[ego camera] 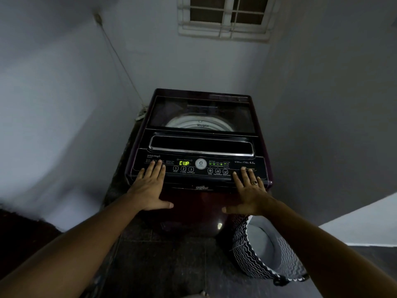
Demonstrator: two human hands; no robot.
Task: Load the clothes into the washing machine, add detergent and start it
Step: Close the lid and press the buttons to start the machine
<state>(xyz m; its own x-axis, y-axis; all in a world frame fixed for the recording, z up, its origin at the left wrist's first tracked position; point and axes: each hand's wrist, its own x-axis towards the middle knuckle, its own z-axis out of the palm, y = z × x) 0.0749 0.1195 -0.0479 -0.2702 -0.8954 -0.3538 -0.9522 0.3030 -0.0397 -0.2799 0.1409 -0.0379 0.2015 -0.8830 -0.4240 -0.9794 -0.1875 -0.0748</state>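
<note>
— While both palms lie flat, what sits where, from the left?

— At nine o'clock of the scene, a thin grey cable (120,59) runs down the wall. The left hand (150,186) rests at seven o'clock on the dark maroon top-loading washing machine (193,203). Its fingers are straight and spread over the black control panel (236,163), the thumb hangs down the front, and it grasps nothing.

— And the middle?

— A green display (184,163) reads "CUP", and at its five o'clock is the round Start/Pause button (191,169). Toward twelve o'clock lie the chrome-trimmed handle recess (202,145) and the tinted glass lid (199,112). The lid is closed, with a pale drum rim showing through. I can't make out any clothes.

— The right hand (250,190)?

— It's at five o'clock of the panel, likewise flat and splayed, with a dark ring (255,182) on one finger, holding nothing. At its five o'clock, on the floor, stands a black-and-white zigzag fabric basket (253,254) with its white lining showing.

— How would it all handle?

— The machine looks heavy and rigid and shouldn't shift under the palms. I'd judge the lid stiff and hinged, so lift it at the recess. The buttons seem flat, so one fingertip and a light press should do. The basket looks soft and light.
</note>
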